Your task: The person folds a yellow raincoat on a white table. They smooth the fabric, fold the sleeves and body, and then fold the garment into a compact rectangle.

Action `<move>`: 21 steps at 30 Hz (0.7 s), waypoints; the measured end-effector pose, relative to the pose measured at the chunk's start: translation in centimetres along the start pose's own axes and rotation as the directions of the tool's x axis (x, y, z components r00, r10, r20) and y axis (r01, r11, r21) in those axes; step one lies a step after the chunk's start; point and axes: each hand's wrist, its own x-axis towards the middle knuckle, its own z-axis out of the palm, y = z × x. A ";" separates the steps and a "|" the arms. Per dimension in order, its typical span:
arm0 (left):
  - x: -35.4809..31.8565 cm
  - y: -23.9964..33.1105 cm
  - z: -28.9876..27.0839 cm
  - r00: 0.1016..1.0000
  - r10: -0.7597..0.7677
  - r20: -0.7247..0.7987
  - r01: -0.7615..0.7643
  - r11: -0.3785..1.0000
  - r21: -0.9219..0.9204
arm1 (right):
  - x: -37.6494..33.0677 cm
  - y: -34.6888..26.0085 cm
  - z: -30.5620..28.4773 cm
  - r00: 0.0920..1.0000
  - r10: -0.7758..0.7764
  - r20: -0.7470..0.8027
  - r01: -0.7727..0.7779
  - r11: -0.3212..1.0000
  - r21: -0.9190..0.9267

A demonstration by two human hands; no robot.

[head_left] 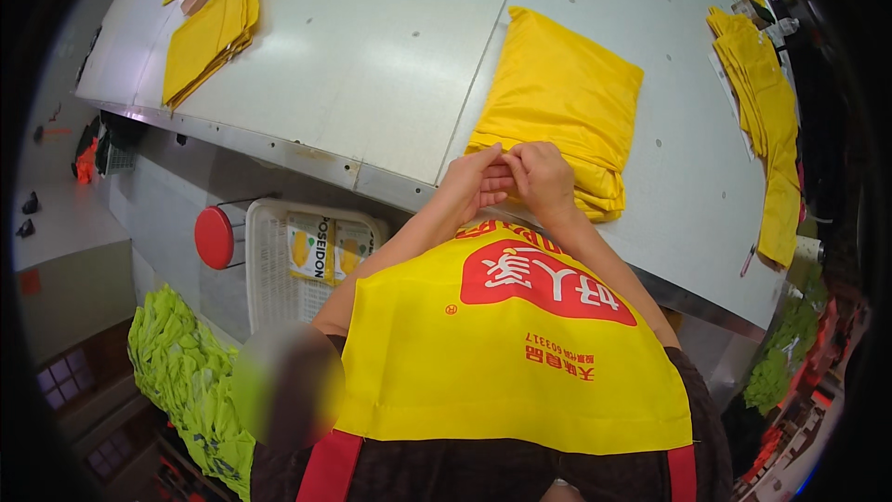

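Observation:
A thick stack of folded yellow cloth [562, 84] lies on the pale metal-topped table in front of me, its layers showing along the near side. At its near edge my left hand [476, 184] and my right hand [546, 178] come together, fingertips almost meeting. The left fingers curl inward with the thumb up against the cloth's edge. On the right, thumb and forefinger are pinched. Whatever is between the fingertips is too small or hidden to make out. Below the hands hangs the yellow apron [511, 400] that I wear, with a red-and-white print.
More folded yellow cloth [212, 37] lies at the table's far left, and another pile [760, 121] along the right edge. Beside me on the left stand a white plastic basket [269, 293] with printed packages, a red round stool [214, 237] and a lime-green fabric heap [186, 372].

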 end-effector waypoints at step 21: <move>0.7 -2.8 1.0 0.930 0.285 -0.232 -0.253 0.955 0.157 | -22.6 30.9 -25.8 0.617 0.540 -0.573 -0.780 0.519 -0.351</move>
